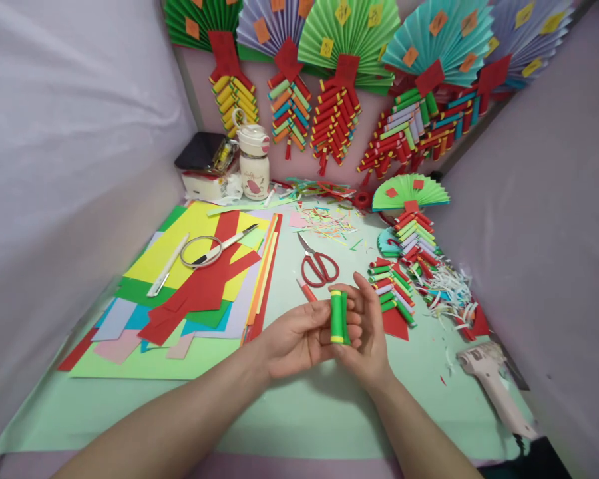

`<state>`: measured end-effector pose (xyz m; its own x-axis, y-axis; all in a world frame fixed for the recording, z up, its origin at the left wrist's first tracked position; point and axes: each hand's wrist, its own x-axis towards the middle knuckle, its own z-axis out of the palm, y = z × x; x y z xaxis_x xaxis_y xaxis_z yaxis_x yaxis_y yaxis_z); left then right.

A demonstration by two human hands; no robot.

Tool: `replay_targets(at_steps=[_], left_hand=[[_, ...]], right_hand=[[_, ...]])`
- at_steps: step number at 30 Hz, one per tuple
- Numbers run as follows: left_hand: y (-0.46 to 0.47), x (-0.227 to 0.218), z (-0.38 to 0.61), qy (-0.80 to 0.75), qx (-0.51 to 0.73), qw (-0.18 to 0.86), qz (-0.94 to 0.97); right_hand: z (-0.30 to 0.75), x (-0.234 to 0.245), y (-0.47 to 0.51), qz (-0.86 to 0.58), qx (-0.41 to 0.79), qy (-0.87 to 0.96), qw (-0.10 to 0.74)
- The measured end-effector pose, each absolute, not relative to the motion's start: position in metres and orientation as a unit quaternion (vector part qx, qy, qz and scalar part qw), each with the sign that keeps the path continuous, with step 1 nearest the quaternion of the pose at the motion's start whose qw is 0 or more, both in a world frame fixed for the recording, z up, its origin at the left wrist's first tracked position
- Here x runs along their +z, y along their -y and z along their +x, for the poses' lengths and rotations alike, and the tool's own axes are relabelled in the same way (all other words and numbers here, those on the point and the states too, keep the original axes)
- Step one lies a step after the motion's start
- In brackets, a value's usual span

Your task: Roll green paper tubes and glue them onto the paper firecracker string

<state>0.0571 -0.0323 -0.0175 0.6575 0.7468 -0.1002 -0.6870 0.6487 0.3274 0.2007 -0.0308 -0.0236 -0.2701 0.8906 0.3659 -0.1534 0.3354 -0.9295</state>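
Note:
Both my hands meet over the middle of the pale green table sheet point(299, 412). My left hand point(299, 339) and my right hand point(367, 332) pinch a small green paper roll point(337, 317) with yellow ends, held upright between the fingertips. Just beyond the hands lie red-handled scissors point(319, 266) and a short red-orange stick point(307, 291). To the right of my right hand lies a cluster of red, green and white paper rolls point(394, 293) on a red paper piece.
A stack of coloured paper sheets point(190, 293) with a craft knife point(224, 246), a wire ring and a white cutter lies on the left. A glue gun point(496, 386) rests at the right. Paper scraps, a finished green fan point(409, 193), a white cup point(253, 163) and hanging fans stand behind.

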Motion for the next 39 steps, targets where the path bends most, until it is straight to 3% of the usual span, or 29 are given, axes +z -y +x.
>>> replay_targets(at_steps=[23,39], left_hand=[[0.035,-0.017,0.060,-0.158,0.423,0.889,0.083],[0.036,-0.015,0.063,-0.135,0.407,0.903,0.018]], right_hand=[[0.206,-0.022,0.033,-0.271,0.567,0.615,0.477],[0.202,-0.023,0.033,-0.270,0.635,0.536,0.487]])
